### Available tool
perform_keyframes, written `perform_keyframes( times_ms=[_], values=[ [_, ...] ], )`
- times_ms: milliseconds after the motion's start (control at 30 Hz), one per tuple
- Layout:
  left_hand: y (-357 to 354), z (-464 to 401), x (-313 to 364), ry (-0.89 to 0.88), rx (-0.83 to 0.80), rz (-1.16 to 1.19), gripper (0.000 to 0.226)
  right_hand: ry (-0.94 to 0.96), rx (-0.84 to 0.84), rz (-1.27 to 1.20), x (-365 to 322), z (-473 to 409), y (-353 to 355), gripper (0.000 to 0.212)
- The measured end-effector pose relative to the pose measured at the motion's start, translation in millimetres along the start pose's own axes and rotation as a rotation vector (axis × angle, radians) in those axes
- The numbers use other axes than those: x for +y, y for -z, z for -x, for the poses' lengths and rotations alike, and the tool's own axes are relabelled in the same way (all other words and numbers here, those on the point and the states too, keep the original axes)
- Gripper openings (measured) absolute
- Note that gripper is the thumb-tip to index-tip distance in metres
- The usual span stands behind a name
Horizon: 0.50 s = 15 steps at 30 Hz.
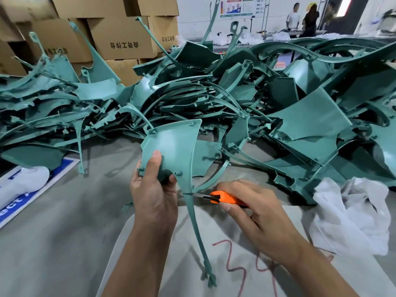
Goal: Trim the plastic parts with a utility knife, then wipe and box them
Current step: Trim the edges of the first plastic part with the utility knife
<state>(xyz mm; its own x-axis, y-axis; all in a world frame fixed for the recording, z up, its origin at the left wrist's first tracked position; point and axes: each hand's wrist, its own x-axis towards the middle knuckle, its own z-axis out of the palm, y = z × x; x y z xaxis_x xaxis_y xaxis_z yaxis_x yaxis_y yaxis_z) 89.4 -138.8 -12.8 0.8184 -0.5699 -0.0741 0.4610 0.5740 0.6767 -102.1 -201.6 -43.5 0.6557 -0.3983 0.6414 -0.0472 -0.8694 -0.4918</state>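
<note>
My left hand grips a teal plastic part by its lower left corner, thumb on the face, holding it upright above the table. A long thin arm of the part runs down to the front. My right hand holds an orange utility knife, whose blade tip touches the thin arm just below the wide panel. A big heap of teal plastic parts covers the table behind.
A white cloth or plastic bag lies crumpled at the right. A white sheet with red marks lies under my hands. Cardboard boxes stack at the back left. A blue-and-white sign and a white bag sit at the left. People stand far back right.
</note>
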Motion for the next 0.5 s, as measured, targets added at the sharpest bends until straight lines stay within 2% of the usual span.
perform_keyframes(
  times_ms=[300,500],
  values=[
    [-14,-15,-4,0.128,0.223,0.129,0.03,0.045,-0.019,0.032,13,-2,6,0.018],
    [-28,-39,10,0.112,0.244,0.127,0.038,0.054,-0.062,0.012,20,0,16,0.019]
  ],
)
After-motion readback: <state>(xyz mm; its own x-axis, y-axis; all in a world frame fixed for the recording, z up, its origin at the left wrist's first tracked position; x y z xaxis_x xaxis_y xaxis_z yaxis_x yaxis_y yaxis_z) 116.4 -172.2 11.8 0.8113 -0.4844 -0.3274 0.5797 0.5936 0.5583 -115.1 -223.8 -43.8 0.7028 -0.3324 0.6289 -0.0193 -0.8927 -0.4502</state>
